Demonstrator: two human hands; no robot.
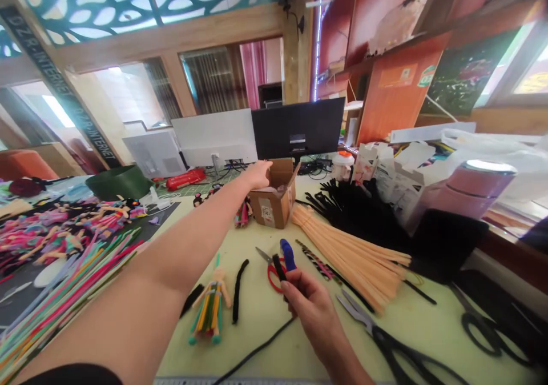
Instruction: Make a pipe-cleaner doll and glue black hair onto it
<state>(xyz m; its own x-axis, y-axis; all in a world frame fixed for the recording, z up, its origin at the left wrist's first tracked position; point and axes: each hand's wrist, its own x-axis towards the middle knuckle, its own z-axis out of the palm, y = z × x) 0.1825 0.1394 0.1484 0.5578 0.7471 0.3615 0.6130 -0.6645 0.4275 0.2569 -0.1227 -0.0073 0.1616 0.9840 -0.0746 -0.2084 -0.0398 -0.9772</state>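
Observation:
My left arm stretches far across the table, and my left hand [258,173] rests at the open top of a small cardboard box [274,205]. Its fingertips lie at the box's flap, too small and hidden to read. Close to me, my right hand [309,300] is closed around a small hand tool [286,257] with one blue and one black handle, held upright above the table. Red-handled scissors [270,273] lie just behind that tool. A pipe-cleaner doll [209,306] lies flat to the left, beside a black pipe cleaner [238,283].
A bundle of peach pipe cleaners [355,256] and a black heap [355,205] lie right of the box. Black scissors [387,336] sit by my right wrist, another pair [483,323] at far right. Coloured pipe cleaners [64,296] and finished dolls [64,225] fill the left. Monitors [297,128] stand behind.

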